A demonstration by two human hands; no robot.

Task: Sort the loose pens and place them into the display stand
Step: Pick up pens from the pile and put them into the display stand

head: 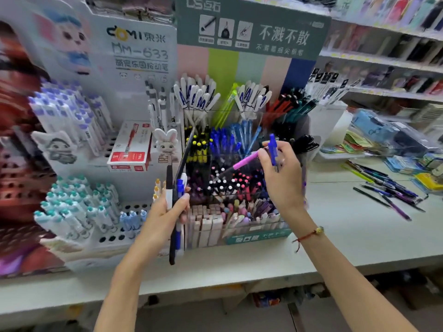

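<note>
My left hand (165,219) grips a small bunch of pens (176,188), black, white and blue, held upright in front of the tiered display stand (259,236). My right hand (282,173) hovers over the stand's middle rows and pinches a purple pen (242,162), slanted with its tip down toward the compartments, together with a blue pen (272,149) that stands upright between the fingers. The stand's compartments hold several groups of pens sorted by colour. A pile of loose pens (386,188) lies on the counter to the right.
A white Domi pen display (100,144) with a red pen box (130,147) stands to the left of the stand. Packaged stationery (388,137) sits at the right of the pale counter (239,264). Shelves of goods (388,56) line the back right.
</note>
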